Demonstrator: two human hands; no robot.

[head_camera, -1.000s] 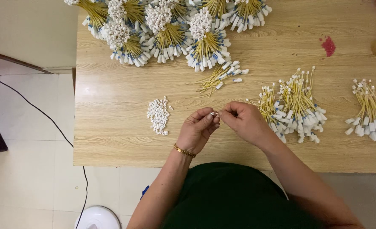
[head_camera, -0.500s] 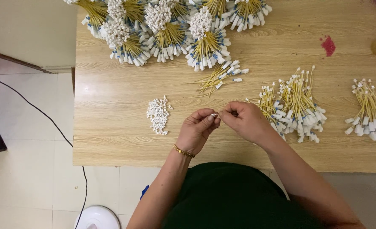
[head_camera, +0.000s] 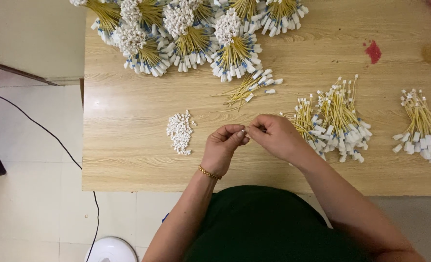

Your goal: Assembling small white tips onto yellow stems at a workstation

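Observation:
My left hand (head_camera: 223, 145) and my right hand (head_camera: 273, 137) meet fingertip to fingertip over the wooden table (head_camera: 128, 160), near its front edge. Between them they pinch a thin yellow wire with a small white piece (head_camera: 247, 130) at the fingertips; most of it is hidden by the fingers. A gold bracelet circles my left wrist. A small heap of loose white connector pieces (head_camera: 179, 132) lies just left of my left hand. A pile of yellow wires with white ends (head_camera: 334, 121) lies right beside my right hand.
Several tied bundles of yellow wires with white and blue ends (head_camera: 186, 34) crowd the table's far edge. A few loose wires (head_camera: 252, 87) lie below them. Another wire pile (head_camera: 422, 131) sits far right. A red stain (head_camera: 373, 51) marks the wood. A black cable (head_camera: 45, 131) runs over the floor.

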